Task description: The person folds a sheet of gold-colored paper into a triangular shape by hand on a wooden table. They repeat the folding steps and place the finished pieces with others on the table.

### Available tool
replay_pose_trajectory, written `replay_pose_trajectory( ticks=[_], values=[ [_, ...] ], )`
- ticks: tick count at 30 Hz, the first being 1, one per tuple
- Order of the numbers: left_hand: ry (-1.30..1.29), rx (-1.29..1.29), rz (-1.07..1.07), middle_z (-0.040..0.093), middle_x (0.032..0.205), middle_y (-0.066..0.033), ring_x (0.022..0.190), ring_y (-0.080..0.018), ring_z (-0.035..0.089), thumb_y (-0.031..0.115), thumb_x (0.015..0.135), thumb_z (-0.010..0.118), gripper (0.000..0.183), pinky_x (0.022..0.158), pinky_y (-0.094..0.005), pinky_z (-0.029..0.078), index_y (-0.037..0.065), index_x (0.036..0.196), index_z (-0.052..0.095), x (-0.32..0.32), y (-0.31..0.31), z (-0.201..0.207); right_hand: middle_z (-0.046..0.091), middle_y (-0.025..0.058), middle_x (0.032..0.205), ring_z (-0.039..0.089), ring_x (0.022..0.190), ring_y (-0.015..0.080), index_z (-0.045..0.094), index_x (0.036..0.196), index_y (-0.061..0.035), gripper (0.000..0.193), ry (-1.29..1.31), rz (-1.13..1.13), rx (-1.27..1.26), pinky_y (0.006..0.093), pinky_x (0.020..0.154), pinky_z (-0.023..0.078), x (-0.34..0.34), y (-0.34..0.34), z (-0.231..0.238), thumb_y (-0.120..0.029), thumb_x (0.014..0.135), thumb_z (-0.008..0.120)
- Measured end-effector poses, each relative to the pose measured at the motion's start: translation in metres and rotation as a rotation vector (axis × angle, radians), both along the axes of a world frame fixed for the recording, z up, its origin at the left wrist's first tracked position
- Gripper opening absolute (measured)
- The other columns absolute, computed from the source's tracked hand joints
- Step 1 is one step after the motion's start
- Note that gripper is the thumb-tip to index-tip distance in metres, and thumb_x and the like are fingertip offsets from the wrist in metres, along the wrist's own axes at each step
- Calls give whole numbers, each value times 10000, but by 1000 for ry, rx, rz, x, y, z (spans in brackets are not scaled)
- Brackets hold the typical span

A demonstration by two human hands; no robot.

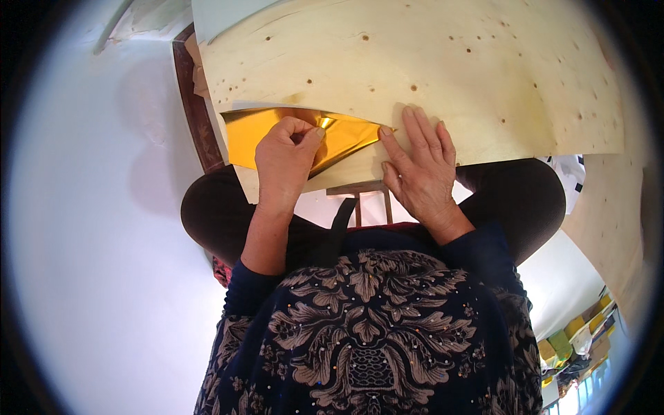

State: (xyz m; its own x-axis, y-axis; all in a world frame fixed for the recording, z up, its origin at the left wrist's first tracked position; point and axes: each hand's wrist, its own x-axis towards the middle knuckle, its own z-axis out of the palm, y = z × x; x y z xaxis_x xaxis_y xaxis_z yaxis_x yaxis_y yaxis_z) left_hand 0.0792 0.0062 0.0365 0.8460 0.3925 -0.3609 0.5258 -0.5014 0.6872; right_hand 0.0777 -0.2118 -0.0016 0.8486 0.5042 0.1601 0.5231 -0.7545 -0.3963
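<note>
A sheet of shiny gold foil paper (242, 135) lies along the near left edge of the wooden board, folded so that it tapers to a point on the right. My left hand (287, 159) is over its middle, thumb and forefinger pinched on a fold of the foil. My right hand (423, 162) rests flat on the board with its fingers stretched out. Its forefinger touches the pointed right tip of the foil. Part of the foil is hidden under my left hand.
The pale plywood board (429, 62) with dark knots spans the space in front of me. My knees are under its near edge, beside a wooden frame (360, 190). A white wall (104, 242) stands at left. Boxes and other items (574, 339) sit at far lower right.
</note>
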Motion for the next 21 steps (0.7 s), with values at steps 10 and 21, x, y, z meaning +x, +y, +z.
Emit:
replay_pose_trajectory(
  ticks=[10,21],
  values=[
    [20,162,-76,638,677,-69,588,-125,575,228,868,671,235,583,-271,469,-5,838,661,4,1,-3,401,174,1478,316,1419,285,607,1294,-170,552,6,1,-27,453,1167,152,0,0,-1,-275,760,699],
    [160,295,-111,696,805,-112,776,-309,665,338,854,643,291,722,-401,497,49,872,675,10,-3,2,400,175,1478,334,1409,287,602,1302,-168,566,1,3,-15,453,1161,174,0,0,1,-252,752,711]
  ],
)
